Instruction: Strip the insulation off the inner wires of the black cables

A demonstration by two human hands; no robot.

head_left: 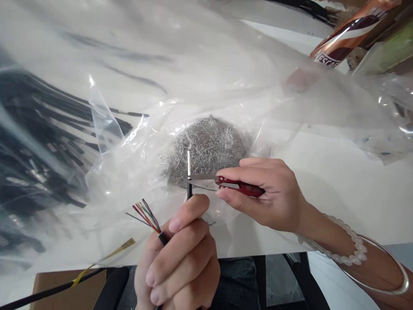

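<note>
My left hand (183, 258) is closed around a black cable (189, 189), whose upper end stands upright with a silvery stripped tip. Another end of black cable (163, 237), with several coloured wires fanned out, sticks out at the left of the same fist. Between thumb and fingers, my right hand (261, 189) grips red-handled thread snips (240, 186). The snips' blades lie across the upright cable, just where the black jacket meets the silvery part. Behind them, a heap of fine silvery wire clippings (209, 146) rests in a clear plastic bag (142, 159).
Bundles of black cables (48, 129) lie under clear plastic at the left. A brown Nescafe can (351, 34) is tilted at the upper right. Below the white table's (322, 172) front edge, a cardboard box (64, 288) stands at the lower left, near a black cable with yellow tape.
</note>
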